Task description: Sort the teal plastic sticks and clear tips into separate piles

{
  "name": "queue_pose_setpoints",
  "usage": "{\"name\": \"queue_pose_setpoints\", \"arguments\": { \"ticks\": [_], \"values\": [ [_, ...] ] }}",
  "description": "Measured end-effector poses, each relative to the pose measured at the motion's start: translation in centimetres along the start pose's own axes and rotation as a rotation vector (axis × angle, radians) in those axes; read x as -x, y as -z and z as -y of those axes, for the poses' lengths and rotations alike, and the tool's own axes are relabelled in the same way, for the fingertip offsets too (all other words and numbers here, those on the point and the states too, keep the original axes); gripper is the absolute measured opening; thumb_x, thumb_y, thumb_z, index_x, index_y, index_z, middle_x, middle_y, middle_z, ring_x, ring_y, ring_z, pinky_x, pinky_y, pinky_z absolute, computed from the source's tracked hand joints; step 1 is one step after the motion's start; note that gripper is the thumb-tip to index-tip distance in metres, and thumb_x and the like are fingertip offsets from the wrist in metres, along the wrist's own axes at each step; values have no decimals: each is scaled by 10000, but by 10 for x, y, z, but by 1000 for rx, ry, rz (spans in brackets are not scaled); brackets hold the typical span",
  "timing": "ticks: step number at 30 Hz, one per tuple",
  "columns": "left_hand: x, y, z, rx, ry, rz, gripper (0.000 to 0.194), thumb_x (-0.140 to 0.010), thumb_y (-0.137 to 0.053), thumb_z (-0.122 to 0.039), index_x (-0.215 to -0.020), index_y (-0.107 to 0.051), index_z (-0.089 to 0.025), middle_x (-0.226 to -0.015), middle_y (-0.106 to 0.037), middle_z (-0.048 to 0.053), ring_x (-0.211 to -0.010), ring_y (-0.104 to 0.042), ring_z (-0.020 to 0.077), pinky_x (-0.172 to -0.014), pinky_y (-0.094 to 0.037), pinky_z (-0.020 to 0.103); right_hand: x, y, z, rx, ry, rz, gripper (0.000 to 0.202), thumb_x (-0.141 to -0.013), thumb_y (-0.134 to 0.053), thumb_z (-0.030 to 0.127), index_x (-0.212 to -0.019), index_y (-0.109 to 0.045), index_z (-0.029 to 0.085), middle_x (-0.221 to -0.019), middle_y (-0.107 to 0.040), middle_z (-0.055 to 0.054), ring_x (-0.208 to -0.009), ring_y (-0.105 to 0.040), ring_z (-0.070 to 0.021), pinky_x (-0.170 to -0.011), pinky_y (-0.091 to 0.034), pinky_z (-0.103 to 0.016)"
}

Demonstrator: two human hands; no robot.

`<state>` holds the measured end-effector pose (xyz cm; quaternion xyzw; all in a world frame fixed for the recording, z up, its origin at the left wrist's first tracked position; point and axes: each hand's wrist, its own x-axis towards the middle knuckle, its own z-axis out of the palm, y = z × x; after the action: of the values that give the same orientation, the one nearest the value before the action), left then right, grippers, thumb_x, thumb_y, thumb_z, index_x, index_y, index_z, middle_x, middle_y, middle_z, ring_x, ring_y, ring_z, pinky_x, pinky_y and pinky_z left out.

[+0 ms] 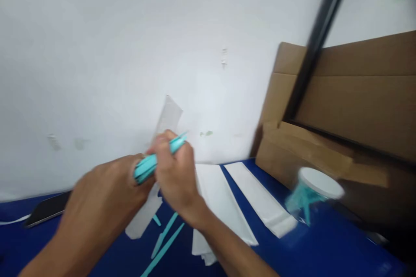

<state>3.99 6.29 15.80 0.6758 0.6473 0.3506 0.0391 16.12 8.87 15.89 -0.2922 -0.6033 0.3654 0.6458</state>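
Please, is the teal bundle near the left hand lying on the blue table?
No, the right hand holds the teal bundle up above the blue table.

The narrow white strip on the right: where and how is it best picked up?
Probably take the strip by its near end, from the person's side, pinching across its two long edges. It lies flat, slanting towards the wall, so that end is nearest; a white-topped tub is close on its right.

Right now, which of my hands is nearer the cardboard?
Right. Your right hand, holding the teal sticks, is to the left of the cardboard; your left hand is farther left, beyond the right one.
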Motion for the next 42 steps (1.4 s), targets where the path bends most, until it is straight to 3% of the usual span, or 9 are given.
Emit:
{"name": "queue_pose_setpoints", "arguments": {
  "ticks": [3,9,15,19,24,30,33,37,42],
  "values": [
    [-2,8,4,-281,-32,84,320,-881,-476,-403,-614,-433,-230,-570,-539,2,-493,-347,157,-544,-188,271,-6,0,-7,4,-51,-62,362,-976,-442,383,-655,-526,239,-578,-535,51,-573,-543,-139,-603,-449,-268],
    [-22,-4,15,-227,-57,229,285,-878,-441,-333,-634,-335,-233,-532,-463,-45,-468,-331,143,-471,-212,257,-14,0,-10,89,-29,-125,375,-988,-444,344,-631,-468,230,-559,-508,62,-535,-508,-125,-546,-404,-255],
    [-46,-4,26,79,-56,332,116,-816,-576,-343,-831,-639,-246,-574,-610,-35,-486,-517,163,-453,-309,239,-28,34,6,223,133,-324,385,-988,-463,313,-616,-488,217,-552,-470,55,-487,-428,-101,-453,-315,-245],
    [-56,-3,43,467,132,304,378,-788,-701,-415,-1096,-708,-196,-782,-762,40,-769,-725,263,-612,-529,278,-33,56,14,280,235,-448,385,-971,-463,242,-588,-500,217,-571,-450,36,-512,-417,-109,-458,-319,-255],
    [-55,3,53,747,377,127,499,-680,-866,-348,-1110,-686,-170,-874,-783,28,-859,-732,217,-689,-562,238,-24,49,12,154,280,-381,398,-980,-440,317,-597,-503,235,-588,-472,22,-490,-427,-128,-426,-315,-280],
    [-56,13,43,1193,491,67,190,-830,-773,-268,-887,-663,-124,-691,-726,-30,-600,-663,86,-578,-541,142,-13,28,4,107,345,-373,383,-944,-469,300,-570,-526,240,-560,-475,27,-484,-444,-139,-392,-284,-284],
    [-59,15,46,1342,475,-46,171,-838,-767,-230,-949,-689,-126,-839,-764,7,-676,-691,81,-645,-580,135,-15,26,1,97,336,-358,378,-926,-474,291,-556,-526,234,-543,-474,32,-470,-433,-132,-381,-275,-273],
    [-58,25,49,1382,428,-85,224,-878,-719,-232,-1078,-702,-132,-1108,-757,68,-840,-733,129,-745,-618,192,-22,27,-1,57,237,-405,376,-920,-496,349,-569,-521,218,-553,-478,30,-458,-409,-114,-373,-262,-251],
    [-50,34,45,1399,407,-75,360,-875,-738,-280,-1206,-658,-164,-1171,-743,61,-939,-734,156,-788,-613,200,-32,26,0,-117,-101,-572,315,-888,-528,349,-607,-482,215,-524,-439,58,-361,-298,-70,-331,-204,-229]
  ]
}}
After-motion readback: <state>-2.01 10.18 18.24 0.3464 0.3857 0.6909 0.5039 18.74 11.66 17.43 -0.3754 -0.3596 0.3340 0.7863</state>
